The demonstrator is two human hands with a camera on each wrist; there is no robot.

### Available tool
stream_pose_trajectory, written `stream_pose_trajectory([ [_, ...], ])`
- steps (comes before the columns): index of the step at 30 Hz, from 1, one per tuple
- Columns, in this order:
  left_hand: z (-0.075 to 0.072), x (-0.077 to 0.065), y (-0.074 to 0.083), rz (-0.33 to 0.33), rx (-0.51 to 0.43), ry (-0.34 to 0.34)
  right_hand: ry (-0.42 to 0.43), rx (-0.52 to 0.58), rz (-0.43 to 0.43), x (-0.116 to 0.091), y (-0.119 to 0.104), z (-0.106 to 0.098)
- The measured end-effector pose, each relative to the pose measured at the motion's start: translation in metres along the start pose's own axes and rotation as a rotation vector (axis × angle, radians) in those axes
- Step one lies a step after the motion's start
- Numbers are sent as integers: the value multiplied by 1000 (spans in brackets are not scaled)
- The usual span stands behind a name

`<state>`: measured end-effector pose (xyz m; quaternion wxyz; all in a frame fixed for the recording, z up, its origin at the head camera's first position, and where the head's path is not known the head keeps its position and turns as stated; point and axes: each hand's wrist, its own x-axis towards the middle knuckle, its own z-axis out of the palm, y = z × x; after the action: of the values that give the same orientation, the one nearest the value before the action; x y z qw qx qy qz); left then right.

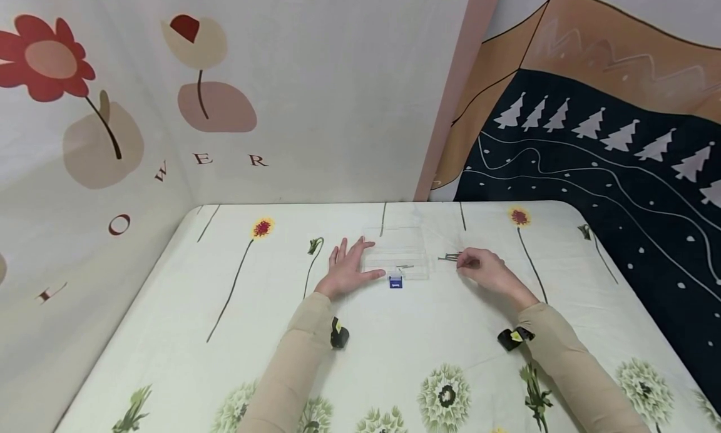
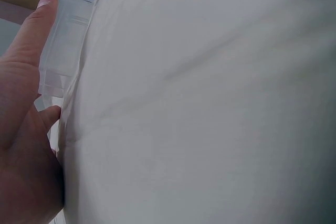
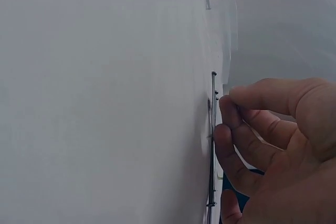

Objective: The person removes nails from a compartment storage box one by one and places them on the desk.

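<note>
A clear plastic case (image 1: 414, 245) with a blue latch (image 1: 396, 282) at its front side stands at the table's middle. A few small metal nails (image 1: 404, 267) show inside its front part. My left hand (image 1: 350, 271) rests at the case's left side, fingers spread and thumb along the front corner; the left wrist view shows the thumb (image 2: 37, 30) against the clear wall. To the right of the case, my right hand (image 1: 483, 267) is at several long thin nails (image 3: 212, 166) lying on the cloth. Its thumb and fingertips come together right beside them; I cannot tell whether a nail is pinched.
A white tablecloth (image 1: 360, 370) printed with flowers covers the table. Behind the table hangs a pale curtain (image 1: 338, 107) with flower prints and letters, and at the right a dark cloth (image 1: 591, 164) with white trees. Black cameras are strapped to both wrists.
</note>
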<state>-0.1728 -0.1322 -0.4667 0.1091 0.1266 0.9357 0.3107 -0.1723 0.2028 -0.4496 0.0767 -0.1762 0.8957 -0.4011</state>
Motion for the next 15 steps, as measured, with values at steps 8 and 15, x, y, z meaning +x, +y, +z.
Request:
stream_pose_trajectory([
  [8,0,1,1,6,9,4,13,15,3,-1,2,-7],
  [15,1,3,-2,-3,9,-6,6,47,-22,-1,2,-6],
])
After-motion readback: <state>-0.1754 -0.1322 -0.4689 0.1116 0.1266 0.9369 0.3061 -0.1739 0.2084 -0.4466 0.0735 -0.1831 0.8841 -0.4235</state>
